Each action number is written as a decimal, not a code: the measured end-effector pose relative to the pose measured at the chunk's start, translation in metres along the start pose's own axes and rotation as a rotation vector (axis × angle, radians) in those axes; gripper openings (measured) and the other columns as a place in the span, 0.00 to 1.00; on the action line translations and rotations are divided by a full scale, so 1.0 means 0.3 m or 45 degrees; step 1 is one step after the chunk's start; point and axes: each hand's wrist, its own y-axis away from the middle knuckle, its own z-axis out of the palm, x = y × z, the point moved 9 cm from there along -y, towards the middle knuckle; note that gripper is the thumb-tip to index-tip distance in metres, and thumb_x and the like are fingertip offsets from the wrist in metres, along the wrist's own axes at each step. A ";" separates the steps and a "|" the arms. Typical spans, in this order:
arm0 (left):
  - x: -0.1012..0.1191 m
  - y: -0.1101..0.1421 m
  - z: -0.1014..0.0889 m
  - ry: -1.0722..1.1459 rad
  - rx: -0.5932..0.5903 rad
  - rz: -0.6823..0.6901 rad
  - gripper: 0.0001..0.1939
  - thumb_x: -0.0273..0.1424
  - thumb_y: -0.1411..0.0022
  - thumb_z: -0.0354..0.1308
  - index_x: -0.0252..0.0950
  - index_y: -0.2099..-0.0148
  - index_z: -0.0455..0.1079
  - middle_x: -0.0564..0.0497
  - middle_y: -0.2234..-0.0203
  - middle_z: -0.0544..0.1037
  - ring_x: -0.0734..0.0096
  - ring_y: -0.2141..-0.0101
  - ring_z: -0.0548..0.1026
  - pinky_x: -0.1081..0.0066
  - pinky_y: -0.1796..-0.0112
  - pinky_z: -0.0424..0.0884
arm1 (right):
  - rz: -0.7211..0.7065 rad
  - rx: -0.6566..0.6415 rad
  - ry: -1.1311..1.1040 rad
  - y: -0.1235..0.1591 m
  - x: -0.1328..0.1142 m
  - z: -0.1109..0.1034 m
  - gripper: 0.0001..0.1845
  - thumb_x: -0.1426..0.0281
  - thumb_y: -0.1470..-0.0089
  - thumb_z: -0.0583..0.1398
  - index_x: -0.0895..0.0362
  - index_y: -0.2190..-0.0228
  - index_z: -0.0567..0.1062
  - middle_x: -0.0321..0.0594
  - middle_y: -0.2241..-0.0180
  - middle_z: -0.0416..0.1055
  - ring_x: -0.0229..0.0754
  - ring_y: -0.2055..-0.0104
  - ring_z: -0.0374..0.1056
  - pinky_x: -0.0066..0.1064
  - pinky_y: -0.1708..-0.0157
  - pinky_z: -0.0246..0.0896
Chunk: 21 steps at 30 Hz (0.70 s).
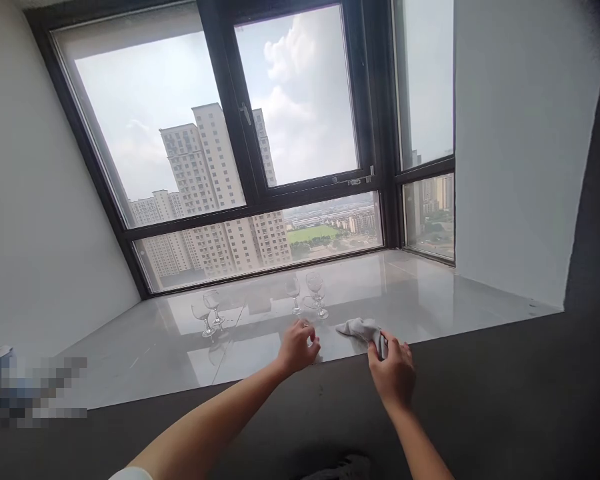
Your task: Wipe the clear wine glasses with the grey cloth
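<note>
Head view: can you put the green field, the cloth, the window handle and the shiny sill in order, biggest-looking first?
1. Shiny sill
2. Cloth
3. Green field, though it's far away outside
4. Window handle

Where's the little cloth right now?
In the head view, the cloth lies at the windowsill's front edge, right of the glasses, gripped by the right hand.

The right hand [394, 367] grips one end of a grey cloth [363, 328] — the rest lies bunched on the sill [260, 347], just left of that hand. The left hand [299, 345] curls its fingers near the sill's front edge. Clear stemmed glasses [316, 288] stand just beyond it, and two more glasses [212, 302] farther to its left — a window [257, 200] behind.
</note>
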 end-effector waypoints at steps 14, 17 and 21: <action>-0.029 -0.005 0.001 -0.188 0.018 -0.086 0.19 0.31 0.38 0.54 0.38 0.81 0.68 0.47 0.74 0.73 0.65 0.68 0.72 0.66 0.63 0.64 | 0.521 0.060 -0.612 -0.110 -0.075 -0.089 0.29 0.48 0.46 0.59 0.57 0.53 0.72 0.52 0.56 0.76 0.54 0.55 0.72 0.38 0.60 0.65; -0.023 -0.004 0.006 -0.188 -0.021 -0.076 0.19 0.33 0.38 0.54 0.38 0.82 0.68 0.47 0.74 0.74 0.65 0.69 0.72 0.66 0.64 0.62 | 0.590 0.073 -0.696 -0.148 -0.087 -0.117 0.28 0.49 0.48 0.60 0.56 0.53 0.72 0.51 0.56 0.75 0.53 0.55 0.72 0.37 0.59 0.65; 0.003 -0.003 0.012 -0.227 -0.073 0.000 0.19 0.35 0.39 0.55 0.38 0.82 0.69 0.47 0.75 0.74 0.65 0.68 0.72 0.65 0.63 0.61 | 0.440 -0.109 -0.675 -0.180 -0.147 -0.107 0.23 0.53 0.47 0.59 0.54 0.55 0.72 0.47 0.58 0.76 0.50 0.57 0.71 0.35 0.60 0.63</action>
